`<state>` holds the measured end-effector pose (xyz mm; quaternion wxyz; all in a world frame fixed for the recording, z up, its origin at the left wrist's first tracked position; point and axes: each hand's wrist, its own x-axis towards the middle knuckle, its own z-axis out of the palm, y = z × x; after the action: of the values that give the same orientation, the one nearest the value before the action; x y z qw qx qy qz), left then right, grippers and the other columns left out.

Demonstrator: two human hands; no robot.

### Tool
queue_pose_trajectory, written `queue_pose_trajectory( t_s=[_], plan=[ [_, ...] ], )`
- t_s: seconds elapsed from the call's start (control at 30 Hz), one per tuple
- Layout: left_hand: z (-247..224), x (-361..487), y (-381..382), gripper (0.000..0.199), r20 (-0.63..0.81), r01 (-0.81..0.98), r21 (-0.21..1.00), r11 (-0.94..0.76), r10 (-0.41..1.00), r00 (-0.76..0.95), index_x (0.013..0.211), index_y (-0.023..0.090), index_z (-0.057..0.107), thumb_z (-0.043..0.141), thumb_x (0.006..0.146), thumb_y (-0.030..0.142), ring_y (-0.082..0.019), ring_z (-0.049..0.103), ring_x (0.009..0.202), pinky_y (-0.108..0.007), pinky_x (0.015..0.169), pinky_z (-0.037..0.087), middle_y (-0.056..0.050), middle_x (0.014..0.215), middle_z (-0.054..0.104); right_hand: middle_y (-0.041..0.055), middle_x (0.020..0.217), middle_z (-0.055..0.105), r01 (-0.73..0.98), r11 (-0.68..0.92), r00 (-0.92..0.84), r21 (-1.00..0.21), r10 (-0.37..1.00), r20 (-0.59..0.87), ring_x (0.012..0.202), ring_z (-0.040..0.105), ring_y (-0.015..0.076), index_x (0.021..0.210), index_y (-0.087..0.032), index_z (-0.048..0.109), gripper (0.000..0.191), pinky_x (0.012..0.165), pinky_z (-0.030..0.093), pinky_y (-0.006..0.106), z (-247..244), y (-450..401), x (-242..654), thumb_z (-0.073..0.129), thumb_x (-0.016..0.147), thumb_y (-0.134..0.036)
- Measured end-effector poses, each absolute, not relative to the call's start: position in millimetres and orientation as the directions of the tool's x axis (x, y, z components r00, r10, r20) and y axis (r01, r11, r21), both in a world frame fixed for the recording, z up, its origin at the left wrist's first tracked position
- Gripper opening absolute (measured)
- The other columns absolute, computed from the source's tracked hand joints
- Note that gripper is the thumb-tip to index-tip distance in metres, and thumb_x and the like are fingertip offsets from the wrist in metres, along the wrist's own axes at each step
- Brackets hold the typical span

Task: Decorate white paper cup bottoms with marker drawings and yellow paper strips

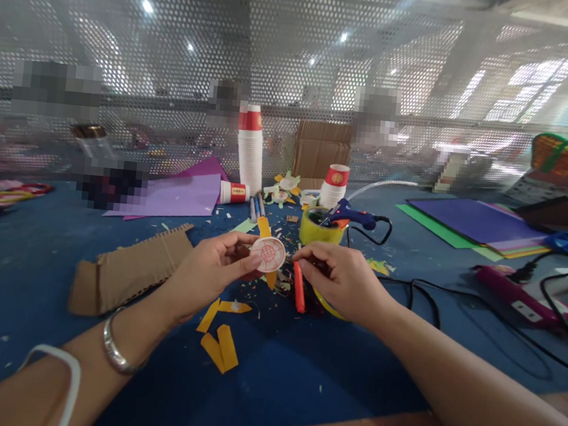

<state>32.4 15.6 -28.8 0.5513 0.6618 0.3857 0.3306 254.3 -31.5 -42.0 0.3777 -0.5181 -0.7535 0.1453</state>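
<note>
My left hand (pixel 226 259) is closed on a small round paper disc (pixel 268 254), tilted towards me. It is white with a red grid-like pattern, and yellow-orange paper strips (pixel 264 226) stick out above and below it. Just to the right, my right hand (pixel 340 279) is closed, thumb and fingers pinched on a slim red-orange pen (pixel 299 288) that slants downward. Part of a yellow ring (pixel 328 304) shows beneath the right hand. Several cut yellow-orange paper strips (pixel 221 347) lie on the blue table below the left hand.
A blue glue gun (pixel 356 218) rests on a yellow tape roll (pixel 307 227). Behind stand stacked paper cups (pixel 250 153). Cardboard (pixel 132 269) and purple paper (pixel 175 196) lie left. At right are coloured sheets (pixel 469 221), a power strip (pixel 522 296) and loose black cables.
</note>
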Motion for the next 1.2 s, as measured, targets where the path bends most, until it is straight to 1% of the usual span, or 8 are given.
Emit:
queue_pose_trajectory(
  t_s=[0.27, 0.4, 0.5, 0.83, 0.97, 1.03, 1.13, 1.2],
  plan=[
    [-30.4, 32.3, 14.2, 0.032, 0.016, 0.049, 0.998, -0.044, 0.885, 0.466, 0.104, 0.019, 0.066, 0.076, 0.08, 0.037, -0.018, 0.07, 0.095, -0.032, 0.088, 0.057, -0.006, 0.112, 0.072, -0.0018, 0.066, 0.059, 0.565, 0.371, -0.221, -0.737, 0.928, 0.298, 0.055, 0.046, 0.0093, 0.081, -0.017, 0.065, 0.019, 0.05, 0.035, 0.022, -41.5, -34.4, 245.7, 0.055, 0.092, -0.029],
    [-32.0, 31.4, 13.0, 0.034, 0.002, 0.012, 1.0, -0.009, 0.881, 0.474, 0.102, 0.017, 0.064, 0.079, 0.078, 0.036, -0.015, 0.069, 0.09, -0.03, 0.085, 0.057, -0.005, 0.106, 0.071, -0.0031, 0.063, 0.054, 0.49, 0.362, -0.251, -0.793, 0.93, 0.269, 0.056, 0.044, 0.0093, 0.076, -0.017, 0.061, 0.023, 0.051, 0.033, 0.022, -41.8, -33.4, 244.1, 0.054, 0.092, -0.033],
    [-33.0, 31.6, 12.3, 0.032, -0.01, 0.015, 1.0, 0.003, 0.876, 0.482, 0.099, 0.017, 0.064, 0.081, 0.077, 0.034, -0.013, 0.068, 0.087, -0.028, 0.083, 0.057, -0.002, 0.1, 0.071, -0.0046, 0.06, 0.048, 0.483, 0.346, -0.248, -0.805, 0.935, 0.253, 0.054, 0.04, 0.0088, 0.072, -0.018, 0.057, 0.025, 0.049, 0.03, 0.023, -42.6, -32.4, 244.4, 0.054, 0.091, -0.034],
    [-26.5, 34.8, 12.6, 0.034, -0.028, -0.037, 0.998, 0.048, 0.906, 0.422, 0.095, 0.016, 0.067, 0.085, 0.072, 0.034, -0.016, 0.07, 0.089, -0.029, 0.084, 0.056, -0.004, 0.1, 0.073, -0.0049, 0.06, 0.048, 0.513, 0.327, -0.224, -0.794, 0.944, 0.244, 0.053, 0.041, 0.0085, 0.075, -0.018, 0.06, 0.023, 0.049, 0.029, 0.023, -43.2, -32.6, 246.0, 0.054, 0.091, -0.033],
    [-27.1, 35.8, 12.0, 0.035, -0.043, -0.006, 0.999, 0.051, 0.9, 0.434, 0.096, 0.016, 0.067, 0.085, 0.071, 0.033, -0.015, 0.07, 0.085, -0.027, 0.078, 0.056, -0.004, 0.097, 0.073, -0.0049, 0.059, 0.047, 0.506, 0.344, -0.235, -0.791, 0.937, 0.257, 0.053, 0.039, 0.0087, 0.072, -0.017, 0.059, 0.026, 0.05, 0.029, 0.023, -44.7, -30.3, 246.5, 0.055, 0.091, -0.035],
    [-27.5, 35.8, 13.0, 0.034, -0.028, -0.017, 0.999, 0.038, 0.915, 0.403, 0.095, 0.016, 0.067, 0.085, 0.072, 0.033, -0.015, 0.07, 0.085, -0.026, 0.078, 0.057, -0.004, 0.095, 0.073, -0.004, 0.061, 0.05, 0.524, 0.352, -0.222, -0.776, 0.936, 0.275, 0.055, 0.041, 0.0093, 0.074, -0.018, 0.06, 0.025, 0.051, 0.031, 0.023, -44.4, -29.0, 248.6, 0.055, 0.091, -0.035],
    [-27.7, 33.6, 16.6, 0.033, 0.037, -0.062, 0.998, -0.018, 0.952, 0.304, 0.095, 0.016, 0.066, 0.083, 0.074, 0.034, -0.015, 0.071, 0.086, -0.024, 0.078, 0.057, -0.003, 0.094, 0.073, -0.002, 0.067, 0.058, 0.627, 0.37, -0.199, -0.686, 0.927, 0.318, 0.059, 0.047, 0.0103, 0.079, -0.017, 0.063, 0.02, 0.055, 0.034, 0.023, -42.0, -27.2, 255.0, 0.054, 0.091, -0.031],
    [-27.6, 31.3, 19.5, 0.033, 0.077, -0.093, 0.994, -0.055, 0.965, 0.25, 0.095, 0.016, 0.066, 0.083, 0.074, 0.035, -0.014, 0.071, 0.084, -0.023, 0.077, 0.057, -0.003, 0.093, 0.073, -0.0015, 0.067, 0.059, 0.74, 0.346, -0.218, -0.576, 0.935, 0.281, 0.058, 0.048, 0.0106, 0.079, -0.017, 0.064, 0.017, 0.056, 0.033, 0.024, -39.6, -26.2, 260.4, 0.055, 0.09, -0.025]
  ],
)
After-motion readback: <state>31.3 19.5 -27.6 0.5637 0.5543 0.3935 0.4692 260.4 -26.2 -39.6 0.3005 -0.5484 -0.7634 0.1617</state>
